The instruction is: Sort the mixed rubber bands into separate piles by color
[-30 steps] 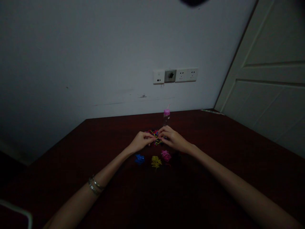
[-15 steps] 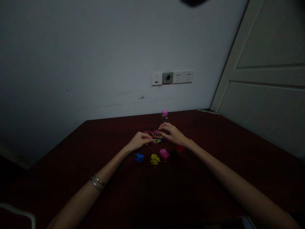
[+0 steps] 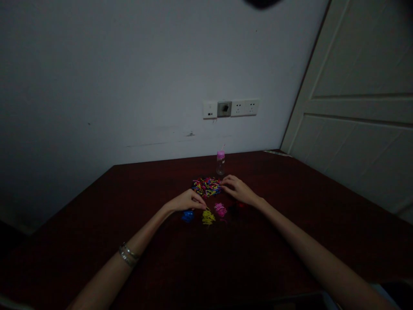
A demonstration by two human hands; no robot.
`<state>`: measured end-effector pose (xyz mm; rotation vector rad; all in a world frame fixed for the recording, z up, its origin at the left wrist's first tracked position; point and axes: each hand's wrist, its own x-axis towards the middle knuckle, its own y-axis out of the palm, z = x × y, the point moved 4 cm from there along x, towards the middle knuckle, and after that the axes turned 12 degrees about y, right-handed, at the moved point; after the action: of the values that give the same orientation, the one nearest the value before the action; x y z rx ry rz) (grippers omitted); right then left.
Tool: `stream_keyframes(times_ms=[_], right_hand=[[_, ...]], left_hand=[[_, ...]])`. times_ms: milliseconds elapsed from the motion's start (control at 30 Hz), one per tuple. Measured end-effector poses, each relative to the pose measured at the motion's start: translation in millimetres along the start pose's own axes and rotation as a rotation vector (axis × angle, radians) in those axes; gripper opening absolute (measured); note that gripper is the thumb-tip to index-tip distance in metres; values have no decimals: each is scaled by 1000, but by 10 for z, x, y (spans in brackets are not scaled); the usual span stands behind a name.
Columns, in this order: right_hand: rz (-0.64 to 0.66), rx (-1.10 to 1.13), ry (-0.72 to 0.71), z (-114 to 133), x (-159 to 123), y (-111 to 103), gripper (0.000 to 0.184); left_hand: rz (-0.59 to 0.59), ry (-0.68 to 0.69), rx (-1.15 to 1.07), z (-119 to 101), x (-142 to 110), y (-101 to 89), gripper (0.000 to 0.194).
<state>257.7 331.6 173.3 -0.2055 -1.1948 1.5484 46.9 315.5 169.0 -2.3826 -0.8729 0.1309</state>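
Observation:
A mixed pile of small coloured bands [image 3: 206,187] lies on the dark red table [image 3: 206,254]. In front of it sit small sorted heaps: blue [image 3: 187,215], yellow [image 3: 208,217], pink [image 3: 220,209] and red [image 3: 240,206]. My left hand [image 3: 189,201] is pinched just above the yellow heap, fingertips pressed together on something too small to make out. My right hand [image 3: 238,189] rests at the right edge of the mixed pile, fingers curled onto it.
A small clear bottle with a pink cap [image 3: 220,162] stands behind the pile. Wall sockets [image 3: 230,108] sit on the white wall, and a white door [image 3: 358,129] is at the right. Bracelets [image 3: 128,254] circle my left wrist.
My left hand has drawn back from the mixed pile toward the yellow heap. My right hand stayed at the pile's right edge. The camera tilted slightly.

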Motion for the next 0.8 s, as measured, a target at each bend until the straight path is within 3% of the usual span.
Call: stream_keyframes(times_ms=[400,800], right_hand=[[-19,-37,70,-128,-11,-50,16],[16,-113,99,-251,-14,-4,17]], left_hand=[[80,-37,16,-21,-28,61,26],[55,-36,55,-36,-55,12,26]])
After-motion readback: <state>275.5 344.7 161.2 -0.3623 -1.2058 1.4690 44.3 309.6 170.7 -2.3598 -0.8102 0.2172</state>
